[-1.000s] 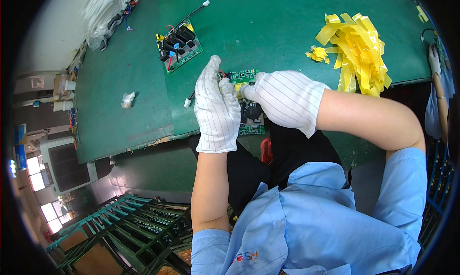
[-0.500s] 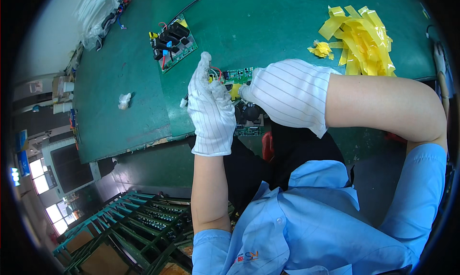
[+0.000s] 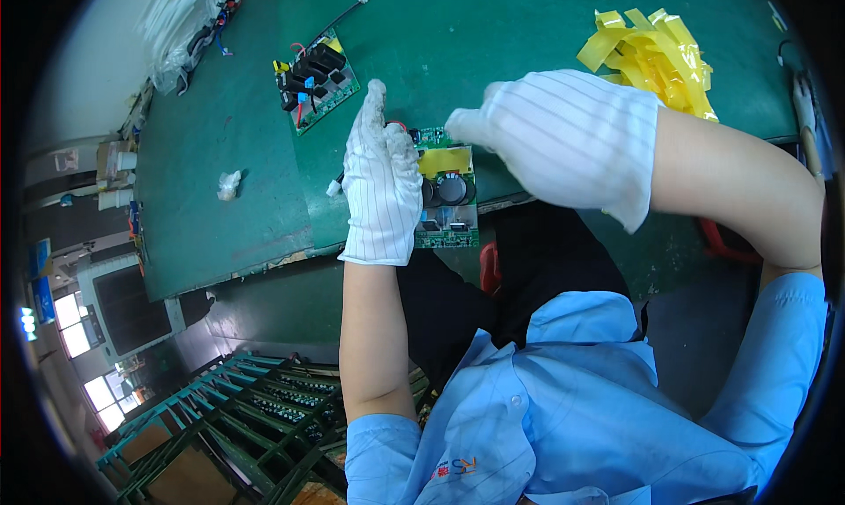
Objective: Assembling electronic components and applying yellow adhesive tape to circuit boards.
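Board (image 3: 449,208): in the head view, lies between the two hands; a yellow strip (image 3: 445,161) crosses it, with black capacitors (image 3: 451,188) on the strip's near side.
Left hand (image 3: 383,179): gloved, over the board's left side; one finger points away from the person, the rest are partly hidden, so I cannot tell whether they grip the board.
Right hand (image 3: 563,135): gloved, fingers bunched near the board's far right corner; cannot tell whether they pinch anything.
Plug (image 3: 334,188): white, just left of the left hand.
Second board (image 3: 319,78): beyond the left hand and to its left, its dark lead reaching farther out.
Tape pile (image 3: 656,61): yellow, beyond the right hand, which partly covers it.
Wad (image 3: 229,185): white, well left of the left hand.
Table (image 3: 264,135): front edge slants past the hands; the board's near end juts over it.
Room: green top stretches between second board and tape pile, and between wad and plug.
Far right: another person's gloved hand (image 3: 804,105).
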Motion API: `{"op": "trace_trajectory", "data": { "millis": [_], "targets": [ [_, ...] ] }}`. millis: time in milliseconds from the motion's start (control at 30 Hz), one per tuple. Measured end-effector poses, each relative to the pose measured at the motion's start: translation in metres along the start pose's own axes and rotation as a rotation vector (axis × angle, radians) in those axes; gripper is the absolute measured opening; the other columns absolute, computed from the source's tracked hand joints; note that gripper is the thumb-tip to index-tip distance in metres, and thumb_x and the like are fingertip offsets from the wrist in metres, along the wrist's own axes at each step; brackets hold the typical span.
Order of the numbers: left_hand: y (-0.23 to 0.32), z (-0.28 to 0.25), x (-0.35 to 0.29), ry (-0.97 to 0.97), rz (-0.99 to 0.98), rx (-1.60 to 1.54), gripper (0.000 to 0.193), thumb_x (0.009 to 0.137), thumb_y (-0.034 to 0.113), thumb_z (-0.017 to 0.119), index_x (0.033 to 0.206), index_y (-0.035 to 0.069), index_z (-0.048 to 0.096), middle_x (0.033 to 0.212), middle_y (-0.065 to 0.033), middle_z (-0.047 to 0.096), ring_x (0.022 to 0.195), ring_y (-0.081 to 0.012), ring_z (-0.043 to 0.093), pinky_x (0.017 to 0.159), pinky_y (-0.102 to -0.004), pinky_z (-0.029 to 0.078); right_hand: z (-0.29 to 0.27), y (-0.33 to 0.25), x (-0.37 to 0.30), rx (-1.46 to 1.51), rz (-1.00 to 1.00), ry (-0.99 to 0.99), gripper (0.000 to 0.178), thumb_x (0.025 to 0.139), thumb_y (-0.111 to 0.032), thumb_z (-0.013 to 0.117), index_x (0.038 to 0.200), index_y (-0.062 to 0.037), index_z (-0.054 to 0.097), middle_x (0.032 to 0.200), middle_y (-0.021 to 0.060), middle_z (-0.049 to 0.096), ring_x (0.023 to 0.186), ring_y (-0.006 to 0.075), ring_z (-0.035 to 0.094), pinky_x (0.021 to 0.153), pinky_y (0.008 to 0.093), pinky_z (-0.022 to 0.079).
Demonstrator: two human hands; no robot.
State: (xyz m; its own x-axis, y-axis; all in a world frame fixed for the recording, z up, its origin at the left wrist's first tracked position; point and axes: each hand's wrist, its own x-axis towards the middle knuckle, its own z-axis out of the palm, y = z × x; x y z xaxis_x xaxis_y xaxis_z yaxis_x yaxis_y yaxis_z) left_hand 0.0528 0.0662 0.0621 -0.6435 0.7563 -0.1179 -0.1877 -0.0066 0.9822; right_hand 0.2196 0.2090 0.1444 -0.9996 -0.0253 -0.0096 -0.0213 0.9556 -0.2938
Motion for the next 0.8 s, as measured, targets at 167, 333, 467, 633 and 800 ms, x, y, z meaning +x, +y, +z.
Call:
{"op": "trace_trajectory", "data": {
  "millis": [167, 333, 467, 633, 800],
  "targets": [
    [0.009, -0.027, -0.005, -0.044, 0.455, 0.707, 0.047, 0.103, 0.018, 0.044, 0.145, -0.004, 0.040, 0.126, -0.0200, 0.051, 0.111, -0.0294, 0.052, 0.094, -0.0363, 0.044, 0.004, -0.002, 0.003, 0.164, 0.221, -0.329, 0.060, 0.076, -0.006, 0.065, 0.132, 0.0081, 0.048, 0.094, 0.0222, 0.069, 0.085, 0.0371, 0.069, 0.075, 0.0425, 0.055],
    [0.026, -0.017, -0.044, 0.103, 0.456, 0.838, 0.049, 0.097, 0.015, 0.056, 0.141, -0.004, 0.045, 0.138, -0.0257, 0.050, 0.129, -0.0399, 0.050, 0.108, -0.0450, 0.041, 0.034, 0.008, -0.008, 0.084, 0.107, -0.122, 0.069, 0.087, -0.014, 0.059, 0.149, 0.0004, 0.034, 0.094, 0.0202, 0.067, 0.080, 0.0354, 0.068, 0.070, 0.0449, 0.054],
    [0.012, -0.025, -0.067, 0.056, 0.546, 1.054, 0.049, 0.099, 0.019, 0.056, 0.142, -0.003, 0.044, 0.142, -0.0246, 0.047, 0.134, -0.0389, 0.046, 0.111, -0.0469, 0.036, 0.057, 0.018, 0.001, 0.058, 0.045, -0.020, 0.071, 0.085, -0.021, 0.067, 0.148, -0.0054, 0.037, 0.080, 0.0141, 0.064, 0.066, 0.0325, 0.065, 0.058, 0.0457, 0.050],
    [0.004, -0.026, -0.086, 0.163, 0.362, 0.943, 0.048, 0.101, 0.023, 0.054, 0.143, 0.000, 0.045, 0.144, -0.0239, 0.046, 0.137, -0.0391, 0.042, 0.112, -0.0474, 0.034, 0.065, 0.028, 0.027, 0.047, -0.105, -0.086, 0.061, 0.087, -0.014, 0.057, 0.147, -0.0156, 0.044, 0.083, 0.0117, 0.068, 0.073, 0.0313, 0.069, 0.057, 0.0429, 0.053],
    [0.002, -0.025, -0.083, 0.124, 0.457, 1.007, 0.046, 0.100, 0.020, 0.053, 0.142, 0.002, 0.046, 0.144, -0.0233, 0.046, 0.134, -0.0385, 0.045, 0.111, -0.0474, 0.036, 0.070, 0.032, 0.043, 0.068, -0.134, -0.094, 0.049, 0.087, -0.014, 0.058, 0.136, -0.0207, 0.058, 0.084, 0.0111, 0.068, 0.074, 0.0319, 0.069, 0.061, 0.0447, 0.053]
  ]
}}
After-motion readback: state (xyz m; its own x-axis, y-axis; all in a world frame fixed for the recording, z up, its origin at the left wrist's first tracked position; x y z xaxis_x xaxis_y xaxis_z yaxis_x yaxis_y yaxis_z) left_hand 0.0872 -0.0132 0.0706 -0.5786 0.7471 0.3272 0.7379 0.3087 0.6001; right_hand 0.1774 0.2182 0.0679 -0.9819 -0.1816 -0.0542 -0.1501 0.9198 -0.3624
